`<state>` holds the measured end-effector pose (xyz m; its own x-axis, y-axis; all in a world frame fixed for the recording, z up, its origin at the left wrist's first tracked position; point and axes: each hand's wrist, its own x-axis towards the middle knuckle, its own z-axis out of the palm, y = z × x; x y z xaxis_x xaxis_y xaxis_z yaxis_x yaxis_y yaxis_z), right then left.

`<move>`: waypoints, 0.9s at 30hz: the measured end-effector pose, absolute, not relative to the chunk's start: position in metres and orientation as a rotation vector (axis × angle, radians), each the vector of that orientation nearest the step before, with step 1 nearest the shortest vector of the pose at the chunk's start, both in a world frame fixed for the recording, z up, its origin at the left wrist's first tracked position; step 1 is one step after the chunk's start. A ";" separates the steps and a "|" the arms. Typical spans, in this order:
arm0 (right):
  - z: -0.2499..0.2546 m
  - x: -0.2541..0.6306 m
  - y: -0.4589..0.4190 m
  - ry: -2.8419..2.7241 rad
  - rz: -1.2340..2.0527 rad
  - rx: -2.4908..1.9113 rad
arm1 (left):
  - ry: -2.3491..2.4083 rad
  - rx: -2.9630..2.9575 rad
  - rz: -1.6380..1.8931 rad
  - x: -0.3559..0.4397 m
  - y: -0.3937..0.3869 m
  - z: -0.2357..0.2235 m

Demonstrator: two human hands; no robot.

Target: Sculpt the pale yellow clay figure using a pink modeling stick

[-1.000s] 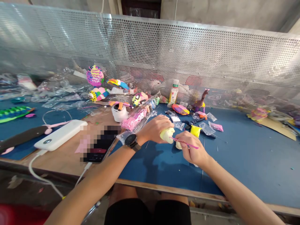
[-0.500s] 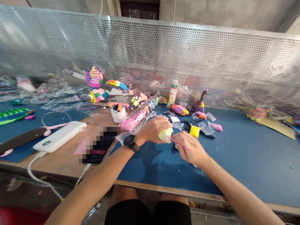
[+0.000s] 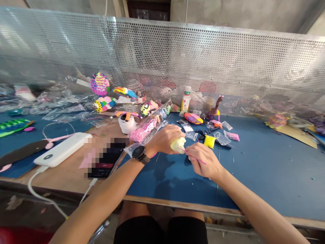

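My left hand (image 3: 164,138) is wrapped round a pale yellow lump of modelling clay (image 3: 178,144), held just above the blue table mat (image 3: 256,169). In my right hand (image 3: 204,159) is a thin pink stick (image 3: 201,161), pinched between thumb and fingers. The stick's far tip meets the lower right side of the clay lump. Behind my right hand lies a yellow clay packet (image 3: 209,141), with a small pink packet (image 3: 232,136) farther right. My palm hides the lump's left side.
On the left are a white power bank (image 3: 63,149) and a phone (image 3: 111,159). Colourful clay figures (image 3: 103,104), a white tub (image 3: 127,124), a pink clay bag (image 3: 143,130) and a glue bottle (image 3: 186,100) stand behind. A perforated metal panel (image 3: 203,54) borders the back.
The clay lump has turned slightly in my left hand, and the stick's tip sits a little lower on it. The whole view has shifted slightly.
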<state>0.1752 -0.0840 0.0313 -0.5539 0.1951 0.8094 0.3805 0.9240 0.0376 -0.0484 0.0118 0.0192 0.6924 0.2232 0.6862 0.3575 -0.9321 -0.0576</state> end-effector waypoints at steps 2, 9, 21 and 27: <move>0.032 0.175 -0.084 -2.170 -0.270 -0.410 | -0.467 -2.707 -1.072 -0.048 0.012 0.019; 0.032 0.174 -0.084 -2.198 -0.353 -0.430 | -0.490 -2.693 -1.057 -0.048 0.013 0.019; 0.030 0.176 -0.082 -2.280 -0.378 -0.504 | -0.472 -2.665 -1.023 -0.047 0.014 0.019; 0.027 0.178 -0.086 -2.025 -0.194 -0.368 | -0.537 -2.723 -1.060 -0.049 0.014 0.019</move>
